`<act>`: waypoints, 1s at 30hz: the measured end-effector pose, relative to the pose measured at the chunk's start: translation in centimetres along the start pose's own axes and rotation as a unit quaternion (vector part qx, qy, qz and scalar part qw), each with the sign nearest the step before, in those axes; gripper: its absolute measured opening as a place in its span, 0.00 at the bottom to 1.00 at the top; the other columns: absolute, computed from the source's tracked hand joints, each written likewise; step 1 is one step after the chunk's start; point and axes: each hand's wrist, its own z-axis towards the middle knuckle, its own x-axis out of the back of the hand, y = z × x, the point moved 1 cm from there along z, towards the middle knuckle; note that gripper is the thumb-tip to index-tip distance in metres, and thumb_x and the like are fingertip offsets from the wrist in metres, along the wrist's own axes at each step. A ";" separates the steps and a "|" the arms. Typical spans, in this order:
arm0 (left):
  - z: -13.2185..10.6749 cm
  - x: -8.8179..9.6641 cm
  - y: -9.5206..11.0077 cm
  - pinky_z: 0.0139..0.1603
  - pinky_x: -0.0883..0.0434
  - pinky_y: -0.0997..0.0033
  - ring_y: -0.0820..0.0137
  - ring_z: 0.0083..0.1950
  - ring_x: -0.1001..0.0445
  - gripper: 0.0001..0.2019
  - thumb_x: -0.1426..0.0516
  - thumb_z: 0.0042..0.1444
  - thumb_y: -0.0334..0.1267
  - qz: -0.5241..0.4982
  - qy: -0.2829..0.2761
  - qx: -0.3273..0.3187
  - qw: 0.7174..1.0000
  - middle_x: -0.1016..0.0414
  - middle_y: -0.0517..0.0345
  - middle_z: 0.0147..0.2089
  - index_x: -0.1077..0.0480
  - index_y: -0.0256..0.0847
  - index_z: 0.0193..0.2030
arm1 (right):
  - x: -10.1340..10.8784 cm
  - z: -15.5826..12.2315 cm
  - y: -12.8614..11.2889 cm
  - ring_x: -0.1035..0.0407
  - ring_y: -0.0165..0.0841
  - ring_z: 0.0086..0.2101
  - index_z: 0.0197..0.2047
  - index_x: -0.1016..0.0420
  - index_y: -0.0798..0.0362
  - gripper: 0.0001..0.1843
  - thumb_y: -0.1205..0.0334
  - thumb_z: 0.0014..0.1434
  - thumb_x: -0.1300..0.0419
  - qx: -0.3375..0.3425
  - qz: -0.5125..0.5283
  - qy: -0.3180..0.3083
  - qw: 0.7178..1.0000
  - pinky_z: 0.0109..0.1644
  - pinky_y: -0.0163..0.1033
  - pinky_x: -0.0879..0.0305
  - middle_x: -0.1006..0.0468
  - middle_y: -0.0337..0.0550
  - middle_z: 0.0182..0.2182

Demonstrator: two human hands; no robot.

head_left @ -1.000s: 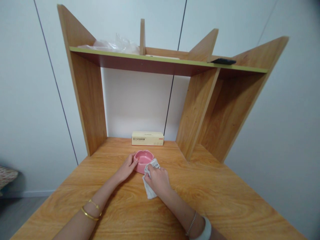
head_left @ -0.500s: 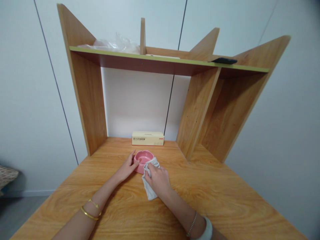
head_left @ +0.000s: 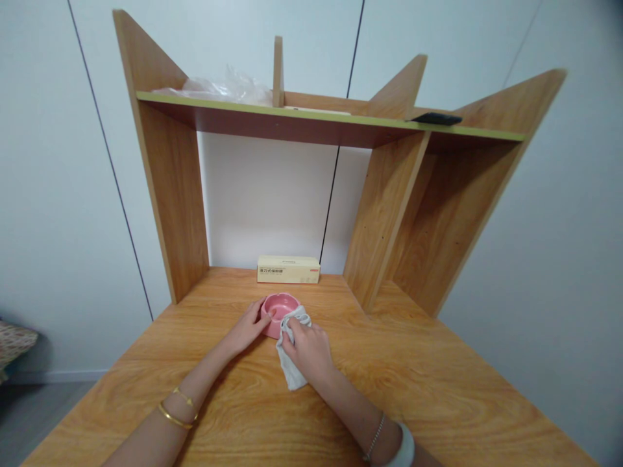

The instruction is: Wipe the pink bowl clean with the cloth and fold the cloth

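On the wooden desk sits a small pink bowl (head_left: 281,303) with a notched rim and a wider base. My left hand (head_left: 249,324) grips its left side, thumb over the rim and fingers along the outer wall. A grey-white cloth (head_left: 291,373) is bunched in my right hand (head_left: 309,347), pressed against the bowl's right front rim. The cloth's loose end hangs down onto the desk. Part of the bowl's right side is hidden by the cloth and my fingers.
Behind the bowl lies a long cream box (head_left: 288,270) of cling film. A wooden shelf unit (head_left: 185,207) rises from the desk's back, with upright panels on both sides. On its upper board are clear plastic bags (head_left: 219,89) and a dark flat object (head_left: 437,119).
My left fingertips have drawn in slightly against the bowl's outer wall. The bowl, the cloth and my right hand look almost unmoved.
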 end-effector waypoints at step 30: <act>0.1 -0.1 -0.6 0.61 0.46 0.62 0.59 0.60 0.40 0.31 0.46 0.50 0.52 0.009 0.014 0.017 1.000 0.39 0.45 0.60 0.41 0.36 0.58 | -0.3 0.0 -0.4 0.29 0.33 0.29 0.34 0.32 0.51 0.06 0.63 0.57 0.50 -0.011 -0.022 -0.011 1.000 0.35 0.35 0.45 0.22 0.42 0.29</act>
